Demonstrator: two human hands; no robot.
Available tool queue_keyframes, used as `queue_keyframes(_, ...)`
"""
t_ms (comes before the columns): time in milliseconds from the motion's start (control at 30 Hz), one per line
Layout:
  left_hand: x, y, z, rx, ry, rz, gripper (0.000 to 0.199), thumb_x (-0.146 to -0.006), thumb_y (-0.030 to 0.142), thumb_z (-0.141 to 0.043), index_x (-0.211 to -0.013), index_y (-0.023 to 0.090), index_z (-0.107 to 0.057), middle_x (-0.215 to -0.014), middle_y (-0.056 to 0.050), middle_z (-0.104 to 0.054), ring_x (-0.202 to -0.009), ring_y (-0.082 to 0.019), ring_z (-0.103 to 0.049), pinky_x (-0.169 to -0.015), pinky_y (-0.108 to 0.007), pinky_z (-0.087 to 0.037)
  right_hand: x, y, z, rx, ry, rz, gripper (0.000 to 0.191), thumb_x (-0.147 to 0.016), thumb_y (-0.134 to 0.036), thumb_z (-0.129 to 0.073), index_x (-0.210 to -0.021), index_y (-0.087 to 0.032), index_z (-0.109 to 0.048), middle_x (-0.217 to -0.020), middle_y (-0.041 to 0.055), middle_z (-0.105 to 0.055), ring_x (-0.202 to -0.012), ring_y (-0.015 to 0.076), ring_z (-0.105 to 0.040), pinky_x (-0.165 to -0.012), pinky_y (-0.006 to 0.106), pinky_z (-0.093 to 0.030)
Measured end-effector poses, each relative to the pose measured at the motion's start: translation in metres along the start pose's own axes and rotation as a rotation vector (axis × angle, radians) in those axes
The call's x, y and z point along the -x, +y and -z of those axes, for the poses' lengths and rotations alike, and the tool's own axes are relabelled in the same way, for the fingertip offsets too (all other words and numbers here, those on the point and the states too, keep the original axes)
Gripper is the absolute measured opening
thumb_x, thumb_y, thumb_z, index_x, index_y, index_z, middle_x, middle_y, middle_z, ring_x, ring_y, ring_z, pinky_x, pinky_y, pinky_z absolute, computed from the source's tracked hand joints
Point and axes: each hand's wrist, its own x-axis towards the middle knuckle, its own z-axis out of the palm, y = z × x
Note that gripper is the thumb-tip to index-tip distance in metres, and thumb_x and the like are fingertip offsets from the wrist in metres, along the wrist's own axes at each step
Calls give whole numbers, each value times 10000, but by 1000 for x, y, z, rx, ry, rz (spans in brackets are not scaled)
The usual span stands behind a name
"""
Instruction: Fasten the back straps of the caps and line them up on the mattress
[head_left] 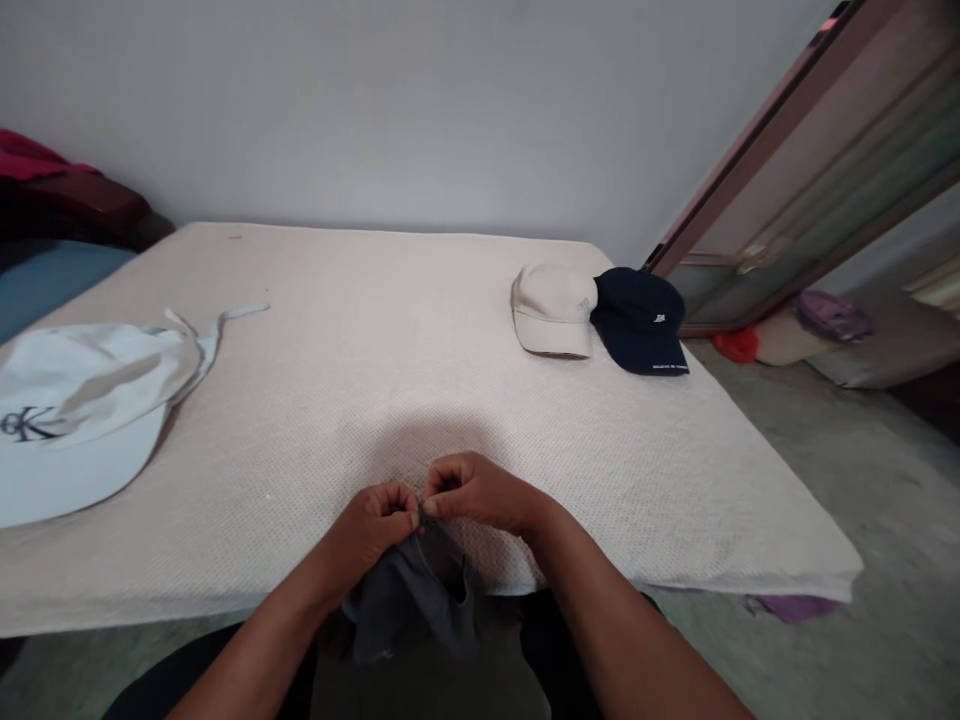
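My left hand (379,520) pinches the upper edge of a dark grey cloth item (412,600), which hangs below it at the front edge of the covered table. Close beside it, my right hand (469,490) is closed in a pinch on the same edge, fingertips nearly touching those of the left. What lies between the fingertips is small and dark. A white cap (90,400) with a dark logo and loose straps rests at the left. Farther back on the right sit a beige cap (553,305) and a navy cap (641,320), side by side.
A pale textured cover (337,330) lies over the table, against a grey wall (375,110). Dark red and blue items (67,210) are at the far left. On the right stand a door frame (750,140) and, on the floor, a red item (737,345).
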Motion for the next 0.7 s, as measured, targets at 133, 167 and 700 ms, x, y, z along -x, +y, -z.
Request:
queue_keyframes(133, 0, -2, 1, 7, 7, 9, 129, -664, 225, -620, -637, 175, -504, -549, 66, -433, -481, -71, -315, -481, -211, -212, 1, -2, 1, 4, -44, 36, 121, -706, -225, -660, -776, -142, -607, -720, -5, -571, -663, 103, -488, -616, 237, -387)
queue_keyframes(167, 0, -3, 2, 10, 10, 12, 132, -665, 225, -621, -638, 175, -501, -554, 65, -435, -485, -72, -318, -483, -211, -215, 2, -3, 1, 21, -56, 48, 133, -703, -216, -662, -800, -143, -606, -738, -5, -571, -676, 103, -487, -620, 235, -386)
queue_keyframes(700, -2, -11, 6, 27, -16, 55, 91, -693, 183, -598, -675, 172, -510, -598, 58, -455, -510, -66, -353, -493, -196, -257, 6, -14, -7, 452, 9, 122, 168, -652, -183, -646, -795, -175, -558, -771, -19, -560, -691, 109, -481, -593, 222, -352)
